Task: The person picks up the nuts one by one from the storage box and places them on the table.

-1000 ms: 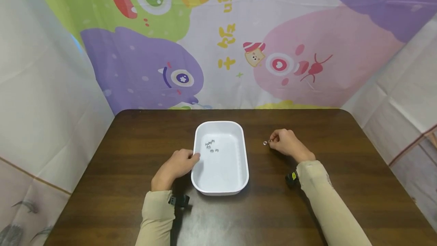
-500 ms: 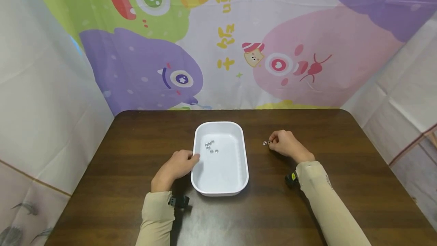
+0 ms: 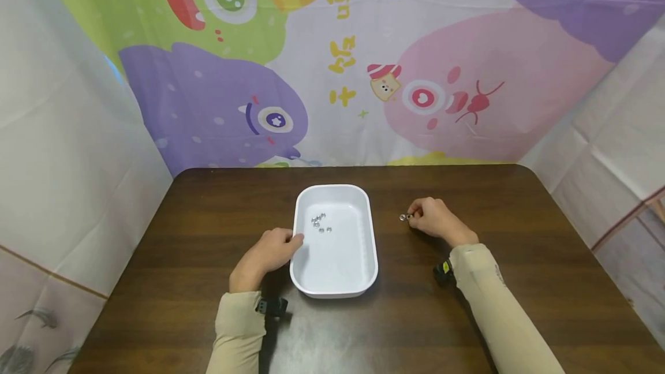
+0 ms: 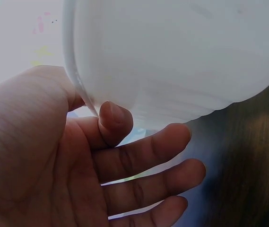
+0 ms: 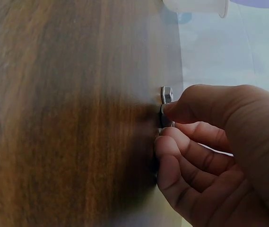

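My left hand (image 3: 265,255) grips the left rim of a white rectangular tray (image 3: 340,261), thumb over the edge. In the left wrist view its index finger (image 4: 115,120) is bent at the tray's outer wall, the other fingers spread below it. Several small shiny metal nuts (image 3: 317,222) lie in the tray's upper left part. To the right of the tray, my right hand (image 3: 435,221) pinches a metal nut (image 5: 165,118) between thumb and fingers, low at the tabletop. Just beyond it a second hex nut (image 5: 168,94) stands on the table, close to the pinched one.
The dark brown wooden table (image 3: 208,218) has rounded far corners. A cartoon-printed cloth (image 3: 343,131) hangs behind its back edge, and pale cloths (image 3: 78,131) hang at both sides. Each wrist bears a small black camera (image 3: 444,272).
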### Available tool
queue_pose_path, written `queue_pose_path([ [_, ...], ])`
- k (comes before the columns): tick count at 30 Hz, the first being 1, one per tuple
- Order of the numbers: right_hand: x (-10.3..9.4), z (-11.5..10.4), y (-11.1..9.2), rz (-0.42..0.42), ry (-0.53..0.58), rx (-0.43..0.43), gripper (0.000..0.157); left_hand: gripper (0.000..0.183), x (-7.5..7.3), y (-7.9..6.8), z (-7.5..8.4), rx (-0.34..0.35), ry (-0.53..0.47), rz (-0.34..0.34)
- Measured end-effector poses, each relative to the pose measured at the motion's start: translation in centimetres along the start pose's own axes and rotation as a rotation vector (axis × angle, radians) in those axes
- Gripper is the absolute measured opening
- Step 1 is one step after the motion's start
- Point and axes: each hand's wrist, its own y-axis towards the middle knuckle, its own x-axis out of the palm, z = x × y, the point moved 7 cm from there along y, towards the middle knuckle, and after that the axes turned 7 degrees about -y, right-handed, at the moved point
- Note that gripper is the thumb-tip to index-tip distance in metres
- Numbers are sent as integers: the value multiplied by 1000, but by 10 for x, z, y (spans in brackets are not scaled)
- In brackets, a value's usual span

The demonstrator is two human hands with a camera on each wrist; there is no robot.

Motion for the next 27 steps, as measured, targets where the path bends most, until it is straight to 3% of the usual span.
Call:
queue_pose_path([
  [14, 1, 1, 1, 3, 16, -2, 16, 37, -1, -3, 1, -16, -4, -6],
  [21, 0, -1, -1, -35, 5, -7, 21, 36, -1, -2, 1, -15, -3, -3],
  [27, -9, -9, -3, -19, -29, -65, 28, 36, -1, -1, 1, -16, -11, -7],
])
